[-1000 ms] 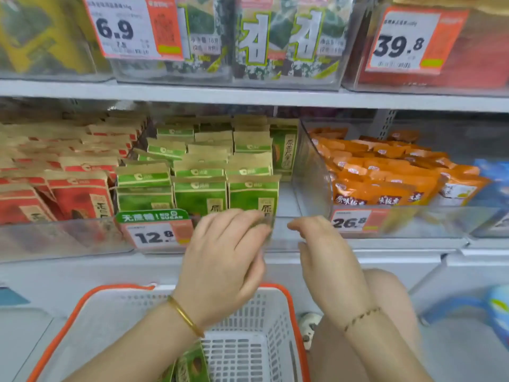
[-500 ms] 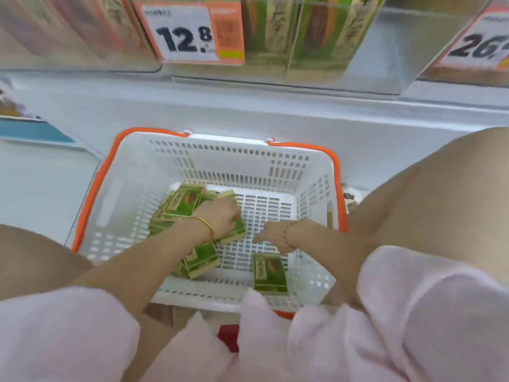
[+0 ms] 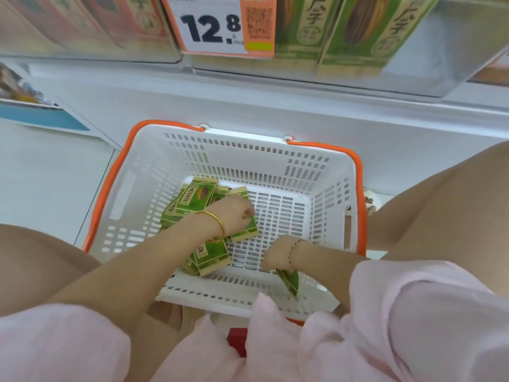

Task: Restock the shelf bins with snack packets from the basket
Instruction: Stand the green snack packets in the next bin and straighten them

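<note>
Head view: snack packets (image 3: 197, 198) green-and-tan, flat; jumbled in white basket (image 3: 248, 151).

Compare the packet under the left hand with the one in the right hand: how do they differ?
The left hand curls over a flat packet lying face up among the pile; the right hand pinches a tilted packet hanging edge-on, apart from the pile. Whether the flat packet is actually gripped is unclear; the tilted packet is clearly held. Both are green and inside the basket.
</note>
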